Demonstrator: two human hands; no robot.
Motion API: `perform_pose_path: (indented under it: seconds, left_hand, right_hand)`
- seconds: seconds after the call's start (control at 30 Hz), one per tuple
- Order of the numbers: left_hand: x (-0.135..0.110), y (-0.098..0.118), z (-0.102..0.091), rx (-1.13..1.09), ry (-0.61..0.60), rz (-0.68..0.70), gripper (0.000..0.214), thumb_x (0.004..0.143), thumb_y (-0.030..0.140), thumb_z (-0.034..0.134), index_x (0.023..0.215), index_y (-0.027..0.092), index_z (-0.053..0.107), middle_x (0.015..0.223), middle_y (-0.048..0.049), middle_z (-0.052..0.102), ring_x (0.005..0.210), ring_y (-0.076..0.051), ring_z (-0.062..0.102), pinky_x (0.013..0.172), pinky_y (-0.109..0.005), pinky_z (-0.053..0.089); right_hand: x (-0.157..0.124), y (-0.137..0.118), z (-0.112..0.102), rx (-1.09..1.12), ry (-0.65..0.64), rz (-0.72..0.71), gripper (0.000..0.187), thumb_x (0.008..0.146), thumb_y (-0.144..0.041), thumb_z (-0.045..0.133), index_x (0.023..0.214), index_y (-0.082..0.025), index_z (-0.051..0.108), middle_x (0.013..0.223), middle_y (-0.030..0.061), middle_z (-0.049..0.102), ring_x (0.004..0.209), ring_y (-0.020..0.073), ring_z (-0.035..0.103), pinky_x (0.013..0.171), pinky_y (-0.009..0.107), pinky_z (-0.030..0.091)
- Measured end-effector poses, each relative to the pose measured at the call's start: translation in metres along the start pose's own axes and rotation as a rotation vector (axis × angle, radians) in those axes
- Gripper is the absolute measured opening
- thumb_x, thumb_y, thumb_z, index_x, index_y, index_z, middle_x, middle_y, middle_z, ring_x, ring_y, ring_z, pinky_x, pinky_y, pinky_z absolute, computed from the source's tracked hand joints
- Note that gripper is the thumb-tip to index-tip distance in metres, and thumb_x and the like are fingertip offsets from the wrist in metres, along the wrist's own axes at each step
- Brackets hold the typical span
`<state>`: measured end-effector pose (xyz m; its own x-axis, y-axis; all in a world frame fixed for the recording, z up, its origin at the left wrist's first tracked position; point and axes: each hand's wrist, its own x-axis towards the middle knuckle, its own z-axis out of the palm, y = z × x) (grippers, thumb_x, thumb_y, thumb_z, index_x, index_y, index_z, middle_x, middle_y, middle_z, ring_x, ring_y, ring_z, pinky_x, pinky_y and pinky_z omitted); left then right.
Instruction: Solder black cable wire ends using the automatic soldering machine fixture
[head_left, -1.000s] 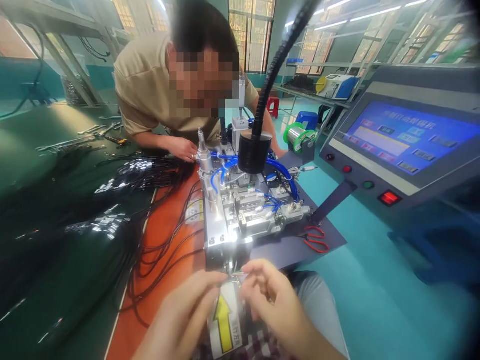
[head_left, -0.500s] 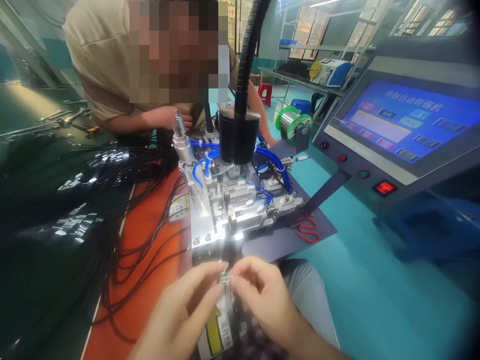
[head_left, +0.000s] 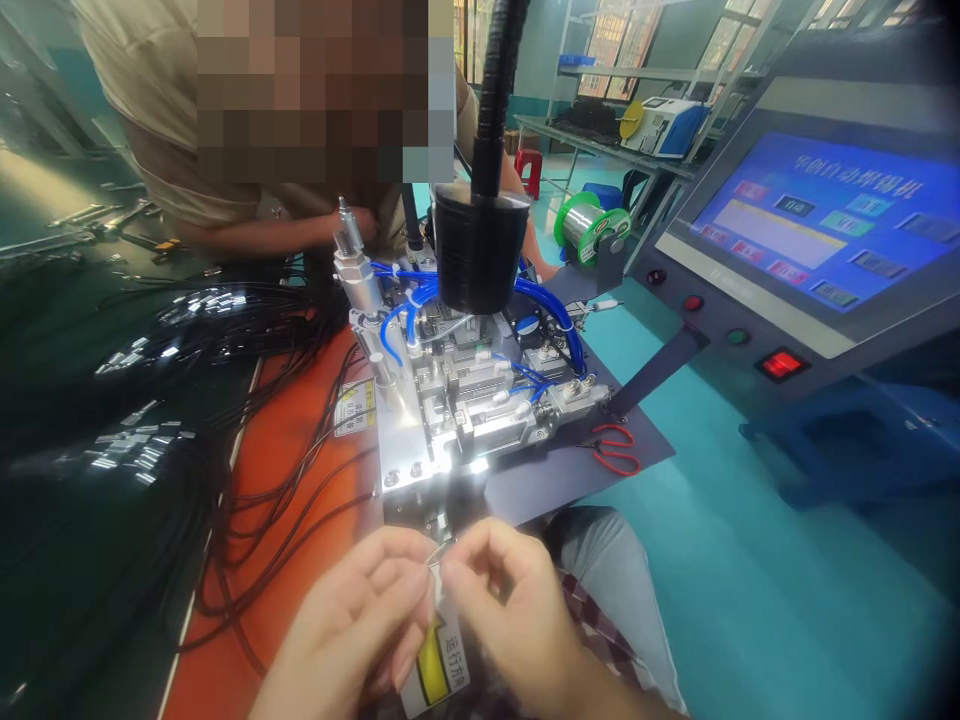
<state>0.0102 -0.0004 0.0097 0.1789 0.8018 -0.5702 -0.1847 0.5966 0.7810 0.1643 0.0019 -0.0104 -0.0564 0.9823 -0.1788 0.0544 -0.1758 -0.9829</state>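
Close in front of the machine, my left hand (head_left: 367, 600) is closed in a pinch. A small, thin metallic piece (head_left: 437, 553) sits at its fingertips, too small to name. My right hand (head_left: 517, 595) pinches at the same piece from the other side, thumb and forefinger together, and its fingertips almost touch the left ones. Just beyond both hands stands the metal machine (head_left: 487, 425) with its clamps, cylinders and blue air tubes. A label with a yellow arrow (head_left: 433, 665) shows below my hands.
Black cables (head_left: 292, 500) run over the orange mat (head_left: 300, 580) on the left. Red-handled scissors (head_left: 616, 450) lie right of the machine. A black lamp head (head_left: 481, 250) hangs above it. Behind are a solder spool (head_left: 589, 228) and a co-worker's arm (head_left: 262, 240); a touchscreen (head_left: 817, 220) stands right.
My left fingers have curled in more, and both hands have come closer together around the small piece. The view has shifted slightly. The co-worker leans a little further left in the picture.
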Motion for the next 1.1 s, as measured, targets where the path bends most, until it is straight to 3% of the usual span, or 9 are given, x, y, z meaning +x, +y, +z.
perform_pose_path:
  seconds: [0.17, 0.4, 0.67, 0.9, 1.1]
  left_hand:
    - [0.001, -0.002, -0.003, 0.015, -0.013, -0.012, 0.043, 0.070, 0.058, 0.080, 0.090, 0.022, 0.064, 0.055, 0.0072, 0.052, 0.044, -0.005, 0.033, 0.045, -0.018, 0.024]
    - [-0.001, -0.002, 0.000, 0.054, -0.030, 0.010, 0.037, 0.077, 0.052, 0.076, 0.092, 0.021, 0.062, 0.054, 0.0076, 0.051, 0.045, -0.005, 0.032, 0.045, -0.018, 0.023]
    - [-0.001, -0.003, 0.001, 0.085, -0.014, 0.076, 0.036, 0.078, 0.052, 0.075, 0.092, 0.022, 0.061, 0.059, 0.0077, 0.054, 0.044, -0.006, 0.037, 0.046, -0.018, 0.025]
    - [-0.003, -0.006, 0.001, 0.026, -0.044, 0.101, 0.036, 0.082, 0.055, 0.070, 0.094, 0.023, 0.059, 0.060, 0.0069, 0.052, 0.049, -0.007, 0.035, 0.047, -0.018, 0.030]
    - [-0.003, -0.012, -0.002, -0.023, 0.004, 0.044, 0.040, 0.079, 0.054, 0.074, 0.102, 0.024, 0.060, 0.062, 0.0074, 0.051, 0.052, -0.008, 0.038, 0.050, -0.017, 0.033]
  right_hand:
    - [0.000, 0.003, -0.004, 0.044, -0.013, 0.058, 0.011, 0.077, -0.024, 0.069, 0.083, -0.016, 0.072, 0.068, -0.0003, 0.064, 0.057, 0.0107, 0.049, 0.053, 0.022, 0.038]
    - [0.002, -0.011, 0.001, 0.174, -0.050, 0.117, 0.008, 0.072, -0.022, 0.066, 0.069, -0.017, 0.062, 0.059, -0.0040, 0.055, 0.051, 0.0083, 0.042, 0.050, 0.021, 0.037]
    - [0.004, -0.012, 0.002, 0.187, -0.026, 0.092, 0.007, 0.070, -0.020, 0.068, 0.070, -0.016, 0.062, 0.058, -0.0044, 0.056, 0.051, 0.0078, 0.043, 0.050, 0.020, 0.039]
    - [0.005, -0.012, 0.005, 0.242, -0.069, 0.229, 0.017, 0.071, -0.028, 0.073, 0.067, -0.018, 0.059, 0.051, -0.0068, 0.052, 0.044, 0.0069, 0.038, 0.043, 0.019, 0.033]
    - [-0.001, -0.010, 0.011, 0.061, 0.057, 0.017, 0.013, 0.074, -0.015, 0.063, 0.063, -0.018, 0.058, 0.058, -0.0038, 0.058, 0.055, 0.0102, 0.049, 0.055, 0.022, 0.041]
